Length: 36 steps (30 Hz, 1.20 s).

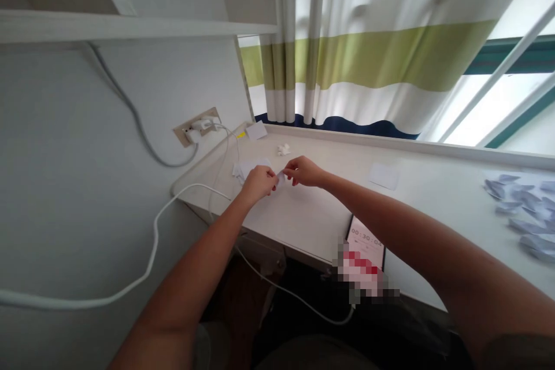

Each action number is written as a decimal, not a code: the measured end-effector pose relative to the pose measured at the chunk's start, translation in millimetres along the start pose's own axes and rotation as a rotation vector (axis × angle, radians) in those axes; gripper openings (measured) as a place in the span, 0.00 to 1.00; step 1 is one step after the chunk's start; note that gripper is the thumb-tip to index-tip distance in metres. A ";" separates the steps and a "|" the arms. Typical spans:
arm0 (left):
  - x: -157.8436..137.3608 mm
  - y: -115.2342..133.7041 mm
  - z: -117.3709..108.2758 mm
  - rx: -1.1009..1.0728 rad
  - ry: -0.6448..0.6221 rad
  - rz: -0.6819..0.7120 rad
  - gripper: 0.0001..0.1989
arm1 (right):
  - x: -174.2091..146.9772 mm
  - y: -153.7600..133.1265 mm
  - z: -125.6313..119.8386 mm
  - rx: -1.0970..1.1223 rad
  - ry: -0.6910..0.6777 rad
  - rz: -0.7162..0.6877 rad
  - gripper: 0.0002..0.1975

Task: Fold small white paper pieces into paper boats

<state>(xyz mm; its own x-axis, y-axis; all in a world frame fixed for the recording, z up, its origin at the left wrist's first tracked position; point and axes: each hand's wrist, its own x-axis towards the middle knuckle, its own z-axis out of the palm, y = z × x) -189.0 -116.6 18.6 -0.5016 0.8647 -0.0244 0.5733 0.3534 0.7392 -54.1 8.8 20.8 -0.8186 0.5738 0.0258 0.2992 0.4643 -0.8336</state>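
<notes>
A small piece of white paper point(281, 178) is held just above the white desk, between my two hands. My left hand point(259, 182) pinches its left edge. From the other side, the fingertips of my right hand point(303, 171) are closed on its upper right corner. Beside my left hand lie some white paper sheets point(255, 165), partly covered by that hand. A crumpled white scrap point(283, 150) sits on the desk just beyond my hands.
Folded paper pieces point(522, 199) are heaped at the right. A white sheet point(384, 176) lies mid-desk, and a phone point(366, 237) showing a timer rests at the front edge. White cables point(151, 248) run from a wall socket point(197, 126). A striped curtain point(368, 58) hangs behind.
</notes>
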 end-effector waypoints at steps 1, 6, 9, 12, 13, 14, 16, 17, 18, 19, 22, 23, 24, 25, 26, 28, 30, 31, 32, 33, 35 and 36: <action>-1.0 -7.9 -2.0 -0.006 -0.006 -0.010 0.05 | 2.4 -0.8 6.2 -0.017 -0.013 -0.001 0.13; 2.0 -18.8 3.3 -0.038 -0.046 -0.010 0.05 | -0.7 -2.5 8.1 -0.105 -0.030 0.015 0.11; 11.9 6.4 16.6 -0.057 -0.093 0.059 0.04 | -16.6 -3.3 -18.1 -0.172 0.043 0.047 0.10; 21.4 57.1 46.5 -0.064 -0.186 0.177 0.03 | -52.6 -2.7 -64.0 -0.321 0.182 0.124 0.09; 22.9 78.9 61.6 -0.064 -0.232 0.223 0.04 | -70.1 -1.2 -82.5 -0.374 0.227 0.166 0.09; 22.8 102.6 79.4 -0.062 -0.286 0.270 0.04 | -90.6 1.6 -102.1 -0.416 0.264 0.216 0.09; 15.8 153.3 121.8 -0.052 -0.407 0.366 0.06 | -140.4 11.2 -142.2 -0.468 0.324 0.325 0.09; 8.1 178.8 145.4 -0.043 -0.469 0.417 0.07 | -169.6 17.9 -161.0 -0.484 0.356 0.382 0.09; -2.6 203.2 169.5 -0.032 -0.534 0.470 0.08 | -201.2 25.5 -178.1 -0.497 0.396 0.439 0.09; -16.1 225.8 193.4 -0.022 -0.593 0.528 0.08 | -234.4 33.6 -192.5 -0.503 0.445 0.493 0.08; -65.9 278.1 256.3 0.034 -0.821 0.701 0.07 | -333.4 56.8 -217.5 -0.460 0.575 0.629 0.09; -82.5 290.0 273.0 0.055 -0.879 0.754 0.07 | -362.3 63.4 -220.1 -0.446 0.607 0.674 0.09; -97.5 299.4 287.3 0.079 -0.919 0.796 0.07 | -387.7 69.1 -220.8 -0.428 0.625 0.707 0.10; -110.4 306.8 299.3 0.105 -0.947 0.825 0.07 | -409.0 74.1 -219.9 -0.424 0.640 0.722 0.10; -121.1 312.4 309.2 0.131 -0.963 0.849 0.08 | -426.2 78.6 -218.2 -0.414 0.654 0.731 0.10; -135.8 319.8 324.2 0.186 -0.957 0.890 0.08 | -448.8 86.8 -213.9 -0.418 0.682 0.755 0.10; -143.8 323.6 334.5 0.236 -0.927 0.927 0.08 | -459.1 95.0 -210.1 -0.454 0.712 0.784 0.09; -146.3 324.6 338.5 0.253 -0.914 0.935 0.08 | -461.1 99.3 -208.5 -0.479 0.720 0.799 0.09; -148.1 325.3 341.8 0.266 -0.910 0.936 0.07 | -461.9 103.4 -207.2 -0.503 0.723 0.814 0.09; -149.3 325.7 344.3 0.279 -0.903 0.934 0.07 | -462.0 107.3 -206.2 -0.525 0.720 0.831 0.09; -149.4 326.1 346.0 0.293 -0.879 0.937 0.07 | -461.3 112.2 -205.0 -0.568 0.700 0.861 0.11; -147.6 326.1 344.5 0.288 -0.851 0.950 0.08 | -460.9 112.7 -204.9 -0.590 0.696 0.880 0.11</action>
<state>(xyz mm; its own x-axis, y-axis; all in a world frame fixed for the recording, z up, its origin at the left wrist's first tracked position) 295.2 -6.0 31.4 0.6767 0.7329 -0.0698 0.6451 -0.5445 0.5360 457.3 -65.1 28.0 0.1438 0.9893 0.0233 0.9283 -0.1267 -0.3495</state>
